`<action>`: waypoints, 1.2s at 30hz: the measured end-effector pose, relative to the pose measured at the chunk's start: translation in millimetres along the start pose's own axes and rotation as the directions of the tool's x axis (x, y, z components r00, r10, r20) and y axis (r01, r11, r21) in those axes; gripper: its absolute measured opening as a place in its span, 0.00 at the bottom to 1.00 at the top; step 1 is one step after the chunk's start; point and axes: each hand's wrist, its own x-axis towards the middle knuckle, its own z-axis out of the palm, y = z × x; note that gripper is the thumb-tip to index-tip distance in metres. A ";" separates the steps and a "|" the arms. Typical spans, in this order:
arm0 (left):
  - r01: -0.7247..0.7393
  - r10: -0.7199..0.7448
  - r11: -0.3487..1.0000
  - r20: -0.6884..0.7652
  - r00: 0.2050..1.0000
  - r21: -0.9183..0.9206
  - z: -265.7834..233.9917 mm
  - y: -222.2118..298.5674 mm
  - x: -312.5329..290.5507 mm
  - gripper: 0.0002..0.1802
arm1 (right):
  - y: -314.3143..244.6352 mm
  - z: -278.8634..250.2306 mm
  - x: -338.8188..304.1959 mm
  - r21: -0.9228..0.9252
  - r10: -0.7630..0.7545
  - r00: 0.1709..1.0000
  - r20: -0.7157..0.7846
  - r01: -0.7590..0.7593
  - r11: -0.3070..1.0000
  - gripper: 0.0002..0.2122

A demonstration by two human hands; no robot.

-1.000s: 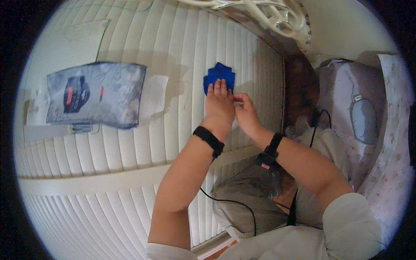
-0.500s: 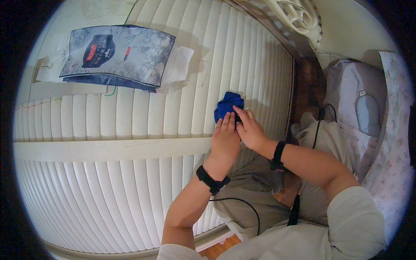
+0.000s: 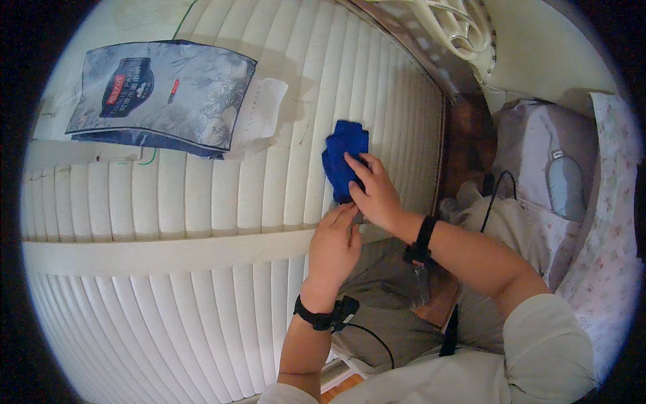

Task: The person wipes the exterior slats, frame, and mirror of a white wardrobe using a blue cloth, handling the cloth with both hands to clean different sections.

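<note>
A small folded dark blue cloth [image 3: 346, 151] lies on the white ribbed surface [image 3: 282, 195] in front of me. My right hand [image 3: 378, 194] rests over its right side, fingers apart, with the index fingertip touching the fabric and the thumb near its lower end. My left hand [image 3: 334, 246] is at the cloth's near end, its fingers drawn together around the near edge. Just what sits between the left fingertips is partly hidden. Both wrists wear black bands, with a cable running from the left one.
A grey-blue flower-patterned tissue package [image 3: 161, 94] lies at the far left, on a whitish sheet [image 3: 266, 111]. On the right are a floral cloth [image 3: 605, 222] and a grey slipper-shaped item [image 3: 565, 185]. A cream ornate frame [image 3: 464, 30] stands at the far right.
The cloth now shows longer and flatter. My left hand has slid off its middle to its near end and towards me, while the right fingers have spread. The view has shifted slightly.
</note>
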 end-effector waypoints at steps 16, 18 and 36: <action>-0.074 0.057 0.992 -0.166 0.985 -0.099 13.8 12.3 88.6 0.16 | 71.6 -26.2 136.4 -0.175 -0.040 0.989 -0.142 0.015 0.984 0.25; -0.067 0.055 0.997 -0.217 0.975 -0.048 16.6 5.0 89.7 0.16 | 81.4 -36.6 166.6 -0.243 -0.016 0.990 -0.141 -0.019 0.970 0.25; -0.045 0.042 0.999 -0.164 0.986 -0.016 14.9 -10.3 84.8 0.17 | 131.3 -45.8 213.2 -0.250 0.191 0.968 -0.160 -0.227 0.941 0.32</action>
